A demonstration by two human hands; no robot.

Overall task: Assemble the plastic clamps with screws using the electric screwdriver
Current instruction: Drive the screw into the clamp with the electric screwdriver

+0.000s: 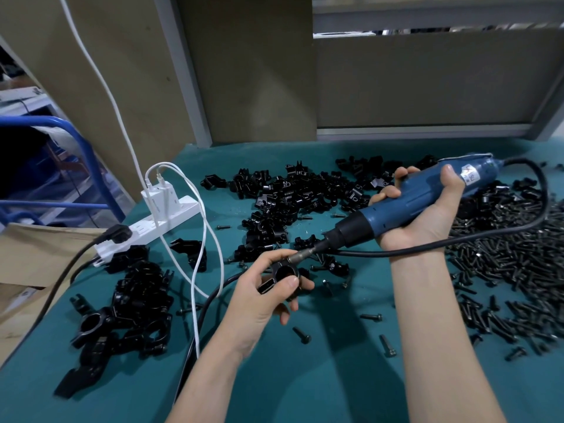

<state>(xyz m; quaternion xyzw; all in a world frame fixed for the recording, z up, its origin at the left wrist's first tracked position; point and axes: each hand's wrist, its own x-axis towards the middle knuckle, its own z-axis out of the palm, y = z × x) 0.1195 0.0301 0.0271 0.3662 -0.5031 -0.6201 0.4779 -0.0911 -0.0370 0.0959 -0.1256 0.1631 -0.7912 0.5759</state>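
My left hand (268, 296) grips a black plastic clamp (282, 274) above the middle of the green table, its round bore facing up. My right hand (427, 209) is wrapped round the blue electric screwdriver (412, 199), which slants down to the left. Its metal bit (305, 254) touches the clamp's upper side. Whether a screw sits under the bit is hidden.
A heap of loose black clamps (293, 196) lies at centre back, and another clamp pile (131, 303) sits at the left. Several black screws (512, 264) cover the right side. A white power strip (158, 221) with cables lies at the left. The screwdriver's black cord (457, 242) loops over my right wrist.
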